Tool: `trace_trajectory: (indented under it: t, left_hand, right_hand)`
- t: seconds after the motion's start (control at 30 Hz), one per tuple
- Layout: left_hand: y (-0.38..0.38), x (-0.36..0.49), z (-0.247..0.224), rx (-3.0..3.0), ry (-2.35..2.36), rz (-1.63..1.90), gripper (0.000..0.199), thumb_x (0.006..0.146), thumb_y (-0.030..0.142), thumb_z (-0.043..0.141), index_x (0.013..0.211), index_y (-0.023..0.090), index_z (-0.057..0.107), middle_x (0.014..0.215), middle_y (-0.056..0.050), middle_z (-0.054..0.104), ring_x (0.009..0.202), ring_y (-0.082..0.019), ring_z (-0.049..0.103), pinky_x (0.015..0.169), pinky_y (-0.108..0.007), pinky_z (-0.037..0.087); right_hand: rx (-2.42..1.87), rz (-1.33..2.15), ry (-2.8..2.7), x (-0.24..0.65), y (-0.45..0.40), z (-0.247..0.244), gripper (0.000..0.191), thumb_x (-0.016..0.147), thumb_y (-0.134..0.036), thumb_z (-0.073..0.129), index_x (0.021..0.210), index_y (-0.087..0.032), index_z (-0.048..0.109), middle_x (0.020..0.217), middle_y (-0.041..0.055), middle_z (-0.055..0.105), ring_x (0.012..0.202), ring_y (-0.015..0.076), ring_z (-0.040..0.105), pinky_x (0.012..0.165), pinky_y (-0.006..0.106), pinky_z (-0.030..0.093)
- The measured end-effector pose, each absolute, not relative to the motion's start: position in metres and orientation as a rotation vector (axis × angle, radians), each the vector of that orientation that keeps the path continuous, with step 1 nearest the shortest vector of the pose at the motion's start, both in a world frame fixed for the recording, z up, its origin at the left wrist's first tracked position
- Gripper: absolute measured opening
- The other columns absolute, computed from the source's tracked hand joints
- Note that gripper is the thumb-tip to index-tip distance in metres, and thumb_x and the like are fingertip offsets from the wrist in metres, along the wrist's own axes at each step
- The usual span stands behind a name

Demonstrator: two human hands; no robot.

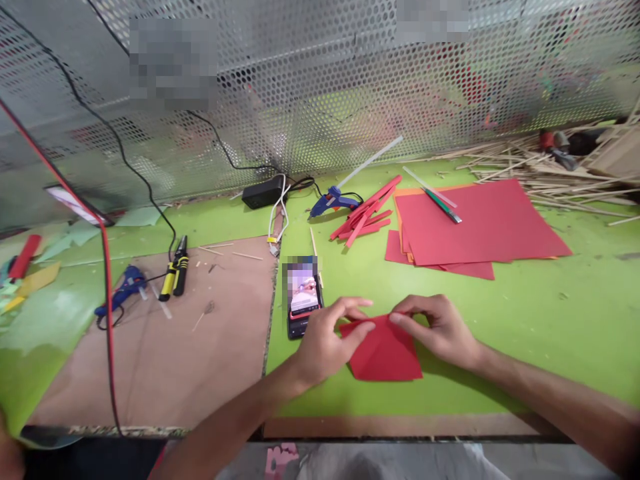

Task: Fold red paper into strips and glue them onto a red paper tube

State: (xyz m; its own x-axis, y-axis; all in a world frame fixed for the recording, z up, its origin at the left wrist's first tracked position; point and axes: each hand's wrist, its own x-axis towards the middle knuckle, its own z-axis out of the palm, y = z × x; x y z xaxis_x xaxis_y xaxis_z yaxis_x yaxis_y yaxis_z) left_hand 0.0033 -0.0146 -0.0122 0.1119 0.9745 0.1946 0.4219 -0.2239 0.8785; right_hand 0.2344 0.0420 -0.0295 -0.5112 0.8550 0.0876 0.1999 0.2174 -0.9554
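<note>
Red folded paper (385, 358) near front edge of worktop (550, 317), far rim pinched by left hand (325, 340) and right hand (445, 331). Risk: uneven pull between hands could skew fold, crumple corner.

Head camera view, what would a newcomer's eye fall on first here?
Probably the small red paper near the front of the green table, with the left hand and right hand at its far edge. Next might come the large red sheets stacked farther back on the right, a green tool on top. The lit phone beside the left hand also stands out.
</note>
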Motion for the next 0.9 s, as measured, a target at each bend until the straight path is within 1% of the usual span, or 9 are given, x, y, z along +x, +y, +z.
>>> trace_trajectory:
  t: [0.1,0.2,0.4,0.5,0.57,0.67,0.8,0.87,0.9]
  left_hand:
    - [0.010,0.005,-0.001,1.573,1.358,1.004,0.029,0.094,0.029,0.079,0.122,0.024,0.073,0.093,-0.001,0.082,0.090,-0.017,0.079,0.088,-0.027,0.062]
    - [0.031,0.006,0.003,1.487,1.337,0.993,0.029,0.091,0.033,0.082,0.118,0.024,0.075,0.094,-0.002,0.082,0.089,-0.018,0.078,0.080,-0.025,0.062]
    - [0.038,0.000,-0.009,1.423,1.348,1.032,0.027,0.088,0.040,0.085,0.109,0.023,0.080,0.097,-0.004,0.081,0.087,-0.018,0.077,0.075,-0.025,0.061]
    - [0.040,-0.003,-0.013,1.340,1.349,1.095,0.028,0.086,0.040,0.086,0.105,0.021,0.081,0.095,-0.005,0.081,0.085,-0.018,0.077,0.076,-0.026,0.062]
    - [0.043,-0.004,-0.013,1.258,1.364,1.221,0.030,0.084,0.041,0.087,0.103,0.020,0.079,0.100,-0.007,0.081,0.089,-0.019,0.077,0.079,-0.027,0.063]
    - [0.047,-0.007,-0.010,1.180,1.375,1.342,0.033,0.082,0.039,0.087,0.105,0.018,0.077,0.105,-0.008,0.080,0.093,-0.018,0.076,0.082,-0.026,0.062]
    - [0.047,-0.011,-0.009,1.263,1.280,0.957,0.051,0.082,0.031,0.086,0.129,0.018,0.070,0.089,-0.003,0.077,0.079,-0.016,0.074,0.073,-0.024,0.060]
    - [0.044,-0.010,-0.009,1.302,1.232,0.825,0.056,0.082,0.030,0.085,0.133,0.018,0.067,0.093,-0.003,0.078,0.079,-0.016,0.074,0.072,-0.025,0.060]
    - [0.043,-0.008,-0.009,1.309,1.225,0.815,0.052,0.083,0.032,0.085,0.131,0.018,0.068,0.097,-0.004,0.078,0.081,-0.016,0.074,0.073,-0.025,0.060]
  right_hand:
    - [-1.040,1.407,-1.703,0.235,0.053,-0.029,0.030,0.097,-0.042,0.070,0.078,-0.019,0.075,0.063,0.0013,0.072,0.054,0.0130,0.063,0.052,0.022,0.048]
    - [-1.075,1.430,-1.591,0.237,0.064,-0.029,0.031,0.092,-0.045,0.075,0.075,-0.018,0.074,0.056,-0.0002,0.066,0.048,0.0116,0.056,0.046,0.022,0.043]
    - [-1.117,1.396,-1.420,0.239,0.077,-0.031,0.033,0.087,-0.048,0.080,0.072,-0.019,0.074,0.055,-0.0005,0.064,0.047,0.0117,0.056,0.045,0.023,0.042]
    - [-1.125,1.399,-1.303,0.237,0.077,-0.029,0.034,0.081,-0.052,0.086,0.078,-0.019,0.076,0.062,0.0008,0.070,0.053,0.0129,0.061,0.049,0.023,0.047]
    - [-1.100,1.509,-1.286,0.236,0.075,-0.027,0.038,0.074,-0.054,0.091,0.083,-0.019,0.077,0.070,0.0028,0.075,0.057,0.0152,0.066,0.053,0.025,0.052]
    - [-1.069,1.662,-1.343,0.236,0.075,-0.027,0.041,0.072,-0.054,0.093,0.077,-0.017,0.075,0.066,0.0039,0.073,0.054,0.0161,0.065,0.052,0.028,0.055]
    - [-1.109,1.520,-1.230,0.239,0.080,-0.031,0.042,0.074,-0.056,0.091,0.075,-0.018,0.072,0.067,0.0036,0.073,0.058,0.0159,0.065,0.054,0.028,0.055]
    - [-1.104,1.506,-1.211,0.239,0.081,-0.033,0.044,0.074,-0.057,0.092,0.074,-0.019,0.070,0.072,0.0043,0.075,0.062,0.0167,0.067,0.057,0.028,0.056]
    - [-1.097,1.526,-1.231,0.239,0.081,-0.033,0.045,0.074,-0.058,0.091,0.074,-0.019,0.069,0.073,0.0046,0.075,0.063,0.0171,0.068,0.058,0.029,0.056]
